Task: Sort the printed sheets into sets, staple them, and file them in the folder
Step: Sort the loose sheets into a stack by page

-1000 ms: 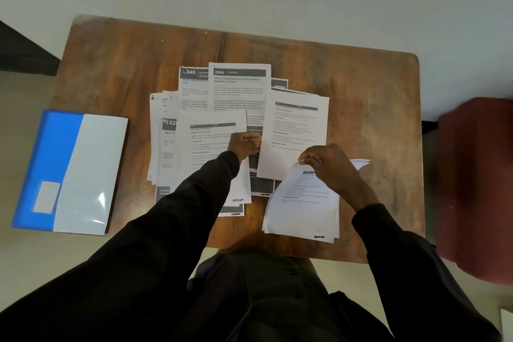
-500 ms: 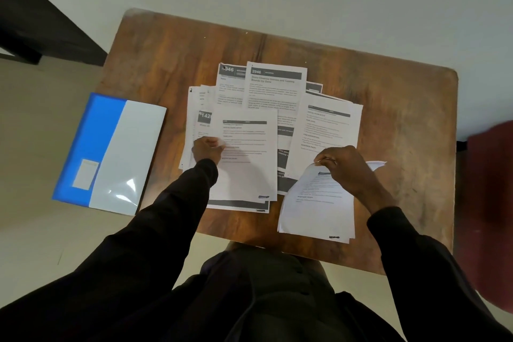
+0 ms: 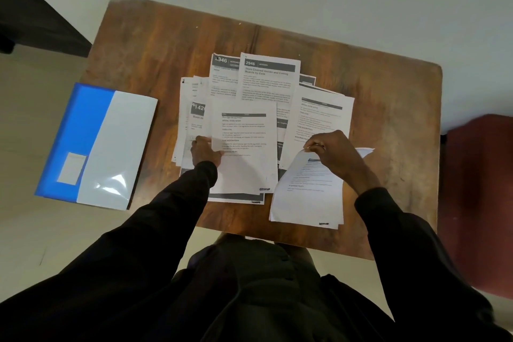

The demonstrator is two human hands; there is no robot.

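Setting: worn wooden table [image 3: 155, 44] against a pale wall, seen from above; a red seat [image 3: 477, 189] stands just off its right edge
Papers: printed sheets [image 3: 269, 83] lie fanned and overlapping across the middle of the table; two at the far side carry dark headers numbered 2946
Left hand: the left hand [image 3: 204, 151], in a black sleeve [image 3: 155, 225], pinches the left edge of the top sheet [image 3: 244, 147], which lies flat over the middle of the spread
Right hand: the right hand [image 3: 336, 155] grips the upper edge of a small set [image 3: 305, 197] at the near right of the table; fingers curled, the top edge of the paper bent upward, the lower end resting on the wood
Folder: a blue-and-white folder [image 3: 97, 147] lies closed at the table's left edge, apart from the sheets; whether it rests wholly on the table cannot be told
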